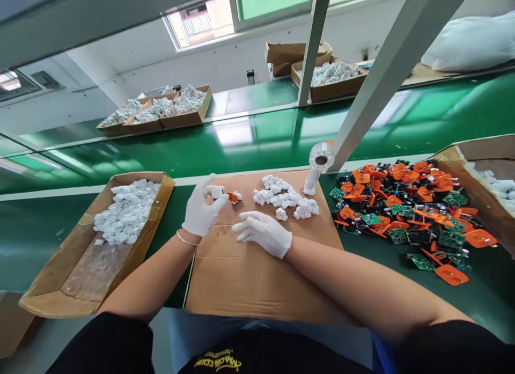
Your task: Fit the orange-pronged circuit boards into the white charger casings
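Note:
My white-gloved left hand is over the left part of a cardboard sheet, closed on a small white plastic piece pinched between thumb and fingers. Just right of its fingertips lies a small orange item with white bits beside it; its exact kind is too small to make out. Lower on the sheet is my right hand, also gloved, fingers stretched out and apart with nothing visible in them. A loose pile of small white plastic pieces spreads beyond it. A roll of clear tape on a white holder stands at the sheet's far right corner.
On the left sits a cardboard box of white pieces. To the right lies a heap of orange parts with green circuit boards, beside another carton. More filled boxes stand beyond the green conveyor; a slanted metal post rises ahead.

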Demonstrator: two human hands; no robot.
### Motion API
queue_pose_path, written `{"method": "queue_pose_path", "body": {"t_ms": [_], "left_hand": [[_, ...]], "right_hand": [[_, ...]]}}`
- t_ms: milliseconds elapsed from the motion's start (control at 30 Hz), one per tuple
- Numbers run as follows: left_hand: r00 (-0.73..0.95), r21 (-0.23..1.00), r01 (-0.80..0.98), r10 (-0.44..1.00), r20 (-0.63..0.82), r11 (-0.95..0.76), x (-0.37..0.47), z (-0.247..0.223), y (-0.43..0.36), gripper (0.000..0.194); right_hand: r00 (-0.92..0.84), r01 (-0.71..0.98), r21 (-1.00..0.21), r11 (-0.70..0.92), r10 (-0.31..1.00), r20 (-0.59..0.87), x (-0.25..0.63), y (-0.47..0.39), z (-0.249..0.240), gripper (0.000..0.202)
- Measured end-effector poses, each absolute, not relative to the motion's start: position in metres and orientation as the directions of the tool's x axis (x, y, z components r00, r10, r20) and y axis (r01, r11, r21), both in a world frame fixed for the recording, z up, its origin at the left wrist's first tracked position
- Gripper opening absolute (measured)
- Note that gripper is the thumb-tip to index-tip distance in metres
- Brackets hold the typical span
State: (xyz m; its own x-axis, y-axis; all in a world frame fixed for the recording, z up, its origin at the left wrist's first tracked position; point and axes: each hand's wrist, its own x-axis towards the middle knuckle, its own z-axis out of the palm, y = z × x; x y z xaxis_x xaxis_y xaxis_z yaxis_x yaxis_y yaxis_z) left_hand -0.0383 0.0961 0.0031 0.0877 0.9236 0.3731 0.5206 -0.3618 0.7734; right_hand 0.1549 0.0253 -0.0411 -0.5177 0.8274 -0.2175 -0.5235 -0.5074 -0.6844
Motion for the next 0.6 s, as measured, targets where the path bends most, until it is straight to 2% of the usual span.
{"method": "queue_pose_path", "body": {"t_ms": [33, 133, 267, 367, 467, 533, 600], "left_hand": [[0.114, 0.724, 0.626, 0.953, 0.281, -0.289, -0.036, 0.006, 0.118, 0.041], [0.092, 0.647, 0.732, 0.971, 0.221, -0.216, -0.017, 0.012, 0.185, 0.023], [0.041, 0.53, 0.838, 0.983, 0.177, -0.131, 0.016, 0.021, 0.245, 0.03], [0.043, 0.444, 0.889, 0.985, 0.165, -0.113, 0.032, 0.025, 0.249, 0.029], [0.096, 0.366, 0.914, 0.969, 0.229, -0.177, 0.04, 0.026, 0.224, 0.029], [0.189, 0.311, 0.906, 0.932, 0.309, -0.287, 0.041, 0.035, 0.2, 0.03], [0.331, 0.244, 0.865, 0.864, 0.379, -0.438, 0.04, 0.065, 0.182, 0.034]], "right_hand": [[-0.516, -0.503, -0.701, -0.505, 0.826, -0.225, 0.153, 0.027, -0.043, 0.057], [-0.519, -0.435, -0.765, -0.475, 0.826, -0.218, 0.148, 0.028, -0.047, 0.061], [-0.536, -0.348, -0.848, -0.401, 0.827, -0.171, 0.146, 0.024, -0.043, 0.06], [-0.555, -0.302, -0.879, -0.369, 0.818, -0.153, 0.146, 0.021, -0.04, 0.056], [-0.577, -0.263, -0.901, -0.344, 0.805, -0.139, 0.143, 0.02, -0.043, 0.054], [-0.579, -0.264, -0.897, -0.355, 0.802, -0.147, 0.139, 0.021, -0.047, 0.055], [-0.564, -0.291, -0.884, -0.366, 0.812, -0.151, 0.134, 0.022, -0.052, 0.054]]}}
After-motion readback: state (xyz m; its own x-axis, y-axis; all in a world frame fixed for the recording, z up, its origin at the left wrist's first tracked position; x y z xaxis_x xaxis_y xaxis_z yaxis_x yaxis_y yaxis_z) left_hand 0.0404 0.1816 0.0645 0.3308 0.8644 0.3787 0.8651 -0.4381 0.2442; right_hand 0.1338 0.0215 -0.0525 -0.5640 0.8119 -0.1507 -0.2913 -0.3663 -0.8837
